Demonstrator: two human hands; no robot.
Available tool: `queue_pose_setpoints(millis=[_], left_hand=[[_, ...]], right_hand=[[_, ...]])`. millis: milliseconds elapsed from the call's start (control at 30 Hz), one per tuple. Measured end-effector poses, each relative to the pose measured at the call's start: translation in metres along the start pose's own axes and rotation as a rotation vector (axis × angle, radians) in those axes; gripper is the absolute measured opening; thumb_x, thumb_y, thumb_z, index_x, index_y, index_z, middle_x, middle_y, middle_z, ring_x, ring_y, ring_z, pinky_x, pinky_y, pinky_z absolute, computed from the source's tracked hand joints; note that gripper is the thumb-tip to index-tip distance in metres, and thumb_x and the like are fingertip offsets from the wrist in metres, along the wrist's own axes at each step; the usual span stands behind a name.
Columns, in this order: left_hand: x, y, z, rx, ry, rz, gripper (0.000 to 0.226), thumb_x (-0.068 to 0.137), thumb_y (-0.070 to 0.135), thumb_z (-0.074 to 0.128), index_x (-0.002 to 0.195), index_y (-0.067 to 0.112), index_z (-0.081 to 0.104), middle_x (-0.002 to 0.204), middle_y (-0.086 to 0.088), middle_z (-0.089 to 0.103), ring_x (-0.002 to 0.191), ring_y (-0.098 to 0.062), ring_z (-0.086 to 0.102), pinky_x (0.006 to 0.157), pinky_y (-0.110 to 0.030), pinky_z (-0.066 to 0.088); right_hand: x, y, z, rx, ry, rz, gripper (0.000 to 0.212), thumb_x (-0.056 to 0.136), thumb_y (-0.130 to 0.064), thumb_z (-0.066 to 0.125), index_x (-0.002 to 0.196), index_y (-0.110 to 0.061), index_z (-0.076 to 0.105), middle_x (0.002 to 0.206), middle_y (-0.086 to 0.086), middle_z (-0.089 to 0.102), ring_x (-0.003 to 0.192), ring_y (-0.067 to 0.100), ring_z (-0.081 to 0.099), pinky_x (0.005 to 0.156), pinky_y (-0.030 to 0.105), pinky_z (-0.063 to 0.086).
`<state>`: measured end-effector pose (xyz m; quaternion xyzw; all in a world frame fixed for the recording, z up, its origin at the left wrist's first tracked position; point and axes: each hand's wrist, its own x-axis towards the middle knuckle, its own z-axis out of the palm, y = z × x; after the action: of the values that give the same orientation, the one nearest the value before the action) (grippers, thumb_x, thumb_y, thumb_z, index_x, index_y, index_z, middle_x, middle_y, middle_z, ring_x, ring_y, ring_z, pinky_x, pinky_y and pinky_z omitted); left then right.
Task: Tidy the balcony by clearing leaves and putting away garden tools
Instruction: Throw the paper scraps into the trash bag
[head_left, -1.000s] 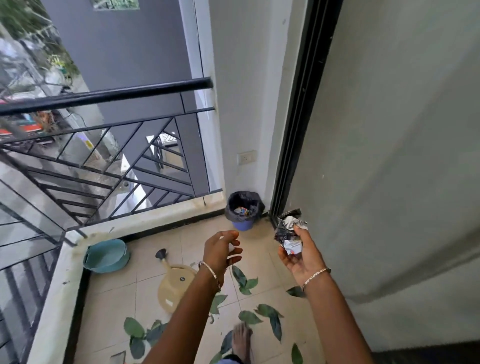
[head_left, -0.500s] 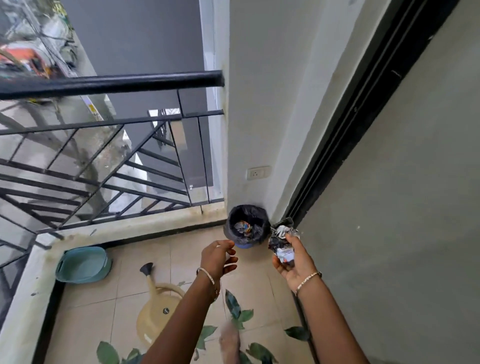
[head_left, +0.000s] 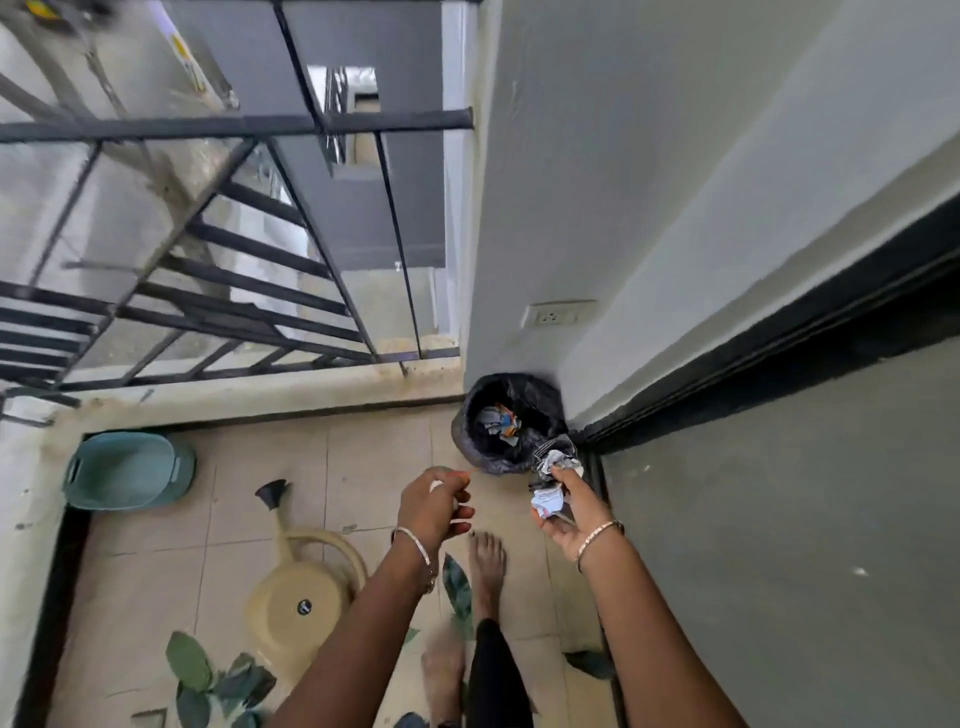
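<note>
Leaves (head_left: 193, 704) half beyond bottom edge

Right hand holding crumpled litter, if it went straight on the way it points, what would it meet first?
Probably the near rim of the small black-bagged waste bin, just beyond the crumpled paper litter in the right hand; depth is unclear.

Bin (head_left: 511, 423) against wall (head_left: 524, 208). Socket (head_left: 553, 315) above bin. Watering can (head_left: 301, 592) near-left of bin; basin (head_left: 130, 470) farther left. Crumpled litter (head_left: 546, 501) by bin's near rim.

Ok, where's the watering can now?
The watering can sits on the tiles, lower left of the head view, between the teal tub and the bare foot.
</note>
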<state>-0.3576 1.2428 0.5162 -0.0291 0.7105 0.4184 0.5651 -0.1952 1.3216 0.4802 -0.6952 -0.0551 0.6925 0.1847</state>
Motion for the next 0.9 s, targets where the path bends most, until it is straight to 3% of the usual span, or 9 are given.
queue_pose_setpoints(millis=[167, 333, 400, 467, 533, 567, 667, 767, 900], left_hand=[[0.098, -0.013, 0.015, 0.015, 0.053, -0.069, 0.008, 0.092, 0.012, 0.061, 0.085, 0.009, 0.059, 0.080, -0.012, 0.058, 0.058, -0.021, 0.056, 0.059, -0.030, 0.049], [0.192, -0.029, 0.047, 0.010, 0.073, -0.094, 0.005, 0.093, 0.008, 0.056, 0.091, 0.006, 0.060, 0.078, -0.013, 0.057, 0.056, -0.023, 0.057, 0.057, -0.030, 0.052], [0.222, -0.034, 0.065, 0.007, 0.079, -0.087, 0.013, 0.094, 0.004, 0.053, 0.082, 0.010, 0.054, 0.076, -0.014, 0.054, 0.053, -0.024, 0.055, 0.056, -0.031, 0.053], [0.246, -0.035, 0.083, -0.013, 0.068, -0.102, 0.017, 0.095, 0.004, 0.054, 0.081, 0.012, 0.048, 0.075, -0.013, 0.052, 0.052, -0.021, 0.051, 0.056, -0.033, 0.051], [0.269, -0.037, 0.099, -0.066, 0.037, -0.139, 0.009, 0.096, 0.008, 0.054, 0.104, 0.011, 0.050, 0.084, -0.013, 0.055, 0.061, -0.020, 0.052, 0.059, -0.032, 0.047], [0.280, -0.040, 0.105, -0.094, 0.018, -0.168, 0.023, 0.097, 0.012, 0.054, 0.120, 0.012, 0.049, 0.096, -0.013, 0.058, 0.070, -0.021, 0.056, 0.063, -0.031, 0.046], [0.297, -0.043, 0.110, -0.137, 0.005, -0.267, 0.044, 0.099, 0.020, 0.051, 0.142, 0.013, 0.041, 0.133, -0.008, 0.054, 0.111, -0.028, 0.058, 0.072, -0.033, 0.048], [0.293, -0.049, 0.097, -0.118, 0.075, -0.321, 0.031, 0.100, 0.022, 0.048, 0.129, 0.011, 0.053, 0.106, -0.005, 0.055, 0.087, -0.020, 0.054, 0.072, -0.031, 0.050], [0.274, -0.070, 0.073, -0.071, 0.158, -0.317, 0.020, 0.098, 0.021, 0.052, 0.112, 0.009, 0.059, 0.100, -0.007, 0.056, 0.091, -0.022, 0.055, 0.080, -0.037, 0.050]], right_hand=[[0.126, -0.014, 0.034, -0.005, 0.020, 0.076, 0.023, 0.086, -0.029, 0.070, 0.091, -0.009, 0.062, 0.086, 0.009, 0.059, 0.070, 0.019, 0.056, 0.042, 0.021, 0.050], [0.219, -0.017, 0.060, -0.065, -0.026, 0.046, 0.036, 0.089, -0.031, 0.068, 0.118, -0.013, 0.057, 0.105, 0.012, 0.058, 0.077, 0.024, 0.059, 0.068, 0.035, 0.055], [0.247, -0.010, 0.058, -0.200, 0.049, 0.021, 0.029, 0.092, -0.023, 0.065, 0.115, -0.010, 0.054, 0.094, 0.012, 0.056, 0.066, 0.024, 0.053, 0.071, 0.040, 0.053], [0.266, 0.000, 0.049, -0.362, 0.134, 0.005, 0.021, 0.093, -0.016, 0.063, 0.108, -0.007, 0.051, 0.078, 0.009, 0.049, 0.056, 0.021, 0.047, 0.059, 0.036, 0.049], [0.283, 0.013, 0.035, -0.444, 0.155, 0.013, 0.014, 0.094, -0.014, 0.059, 0.104, -0.007, 0.052, 0.074, 0.009, 0.048, 0.054, 0.021, 0.048, 0.046, 0.028, 0.046], [0.288, 0.020, 0.026, -0.455, 0.151, 0.028, 0.012, 0.095, -0.012, 0.057, 0.105, -0.007, 0.052, 0.076, 0.010, 0.049, 0.055, 0.021, 0.050, 0.041, 0.022, 0.044], [0.293, 0.046, -0.003, -0.458, 0.143, 0.110, 0.014, 0.095, -0.012, 0.056, 0.108, -0.006, 0.056, 0.082, 0.010, 0.052, 0.058, 0.021, 0.054, 0.046, 0.024, 0.047], [0.281, 0.066, -0.030, -0.424, 0.189, 0.220, 0.010, 0.095, -0.013, 0.058, 0.102, -0.006, 0.058, 0.080, 0.011, 0.054, 0.060, 0.022, 0.056, 0.052, 0.028, 0.049], [0.260, 0.077, -0.045, -0.368, 0.224, 0.229, 0.007, 0.095, -0.010, 0.056, 0.100, -0.004, 0.056, 0.076, 0.011, 0.054, 0.058, 0.021, 0.053, 0.049, 0.026, 0.048]])
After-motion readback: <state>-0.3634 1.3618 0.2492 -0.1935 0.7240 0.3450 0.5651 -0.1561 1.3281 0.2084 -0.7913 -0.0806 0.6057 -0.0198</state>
